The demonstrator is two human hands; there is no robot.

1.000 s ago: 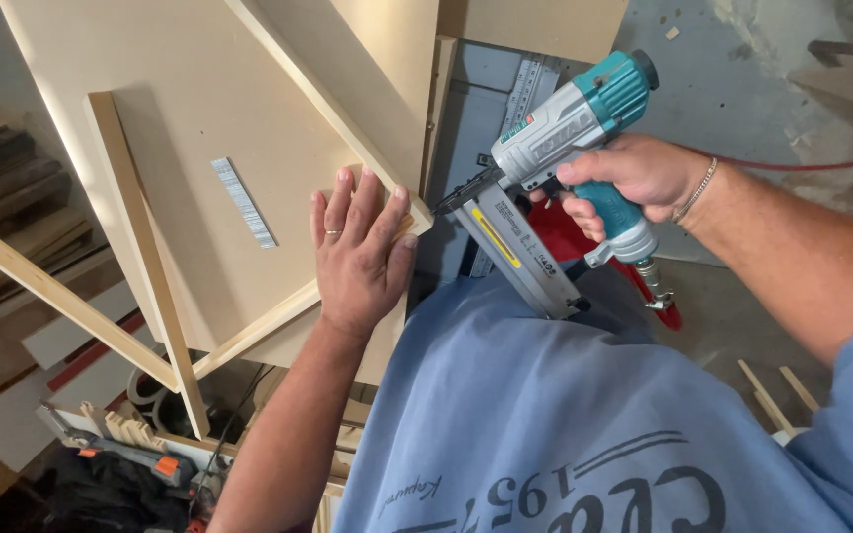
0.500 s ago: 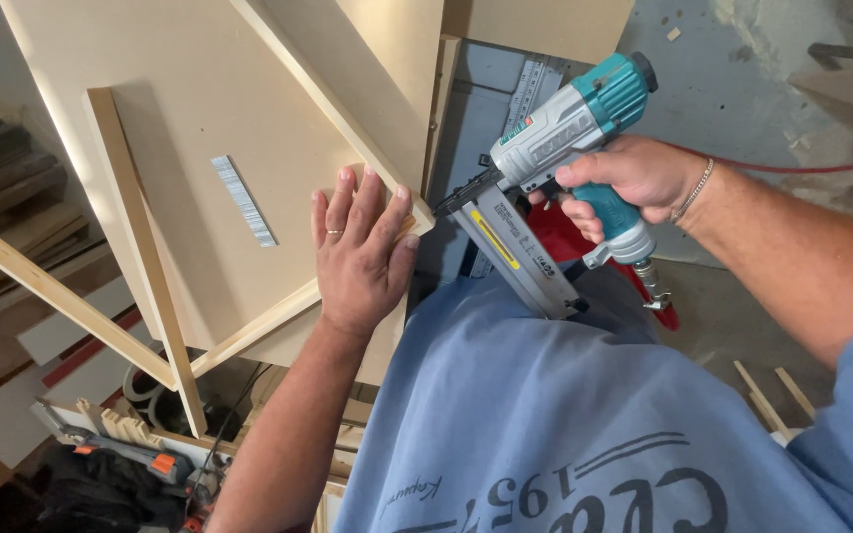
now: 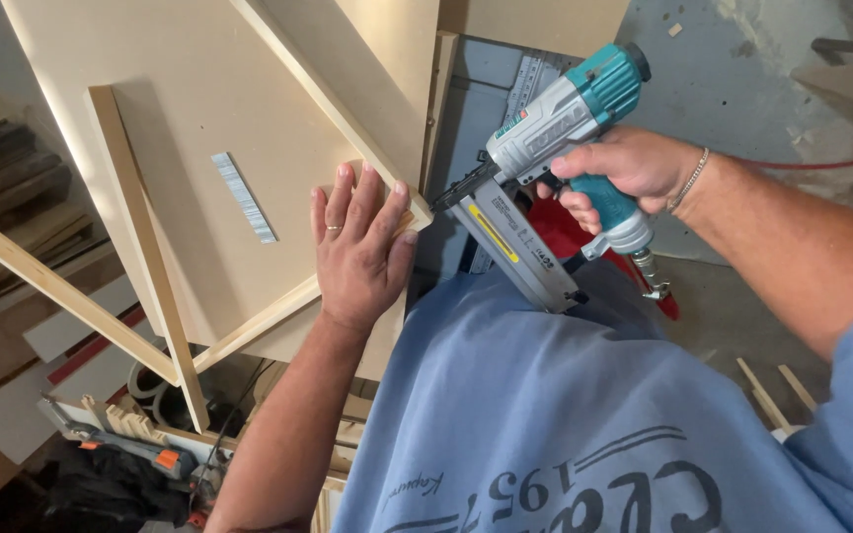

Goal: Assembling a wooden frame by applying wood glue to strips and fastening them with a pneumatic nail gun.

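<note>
Your left hand [image 3: 355,252] is splayed flat, fingers wide, pressing the tan board [image 3: 190,118] down right at its corner. Your fingertips [image 3: 399,190] sit just beside the thin wooden strip [image 3: 333,104] that runs along the board's edge, and that's the bit that worries me. Your right hand [image 3: 624,168] is wrapped tight around the grip of the teal and grey nail gun [image 3: 545,148], index finger curled in at the trigger area, and the gun's nose is pointing at that same corner, very near your left fingertips.

If a nail deflects or blows out the side of thin stock, it comes out right where those fingers are. I'd judge that the main risk. The board also overhangs with nothing visible under the corner, so a hard push from the gun could tip it or shift the strip off line.

Further out from your palm, the loose strip of nails [image 3: 244,197] lying on the board could slide off if things tilt. The red air hose [image 3: 821,163] trailing behind your right wrist could snag too.
</note>
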